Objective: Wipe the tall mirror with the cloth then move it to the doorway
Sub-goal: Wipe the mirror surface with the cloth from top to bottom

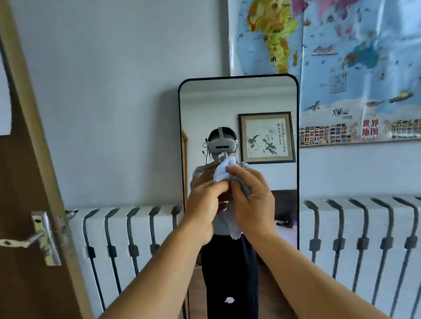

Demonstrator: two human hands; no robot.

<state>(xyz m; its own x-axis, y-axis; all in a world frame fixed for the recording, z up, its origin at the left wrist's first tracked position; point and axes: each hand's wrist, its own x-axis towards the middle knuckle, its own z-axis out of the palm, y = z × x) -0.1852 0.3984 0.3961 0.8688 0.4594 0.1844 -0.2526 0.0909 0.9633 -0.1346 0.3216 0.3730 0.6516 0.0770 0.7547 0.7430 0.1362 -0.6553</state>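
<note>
The mirror's (238, 123) foot runs off the bottom edge; my hands cover its middle. The cloth (221, 173), at frame centre before the glass, is mostly buried in my grip; whether it touches the glass I cannot tell. My left hand (202, 209) pinches its lower fold, fingers closed; my right hand (253, 203) curls over its right side. Both forearms rise from the lower corners, converging. Door (17, 208) at left.
</note>
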